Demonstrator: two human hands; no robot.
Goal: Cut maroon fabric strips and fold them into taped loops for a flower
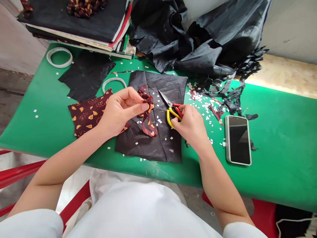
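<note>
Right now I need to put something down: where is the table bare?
Widest bare patch: green table right of the phone. A smaller one lies left of the patterned cloth. Crowded: scraps between scissors and phone, the black fabric pile behind. The left hand holds a patterned strip, the right hand the scissors.

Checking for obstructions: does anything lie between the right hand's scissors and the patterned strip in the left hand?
Nothing visible does. The scissors, in the right hand, lie just beside the patterned strip pinched by the left hand; only flat black cloth with white scraps lies under the gap.
</note>
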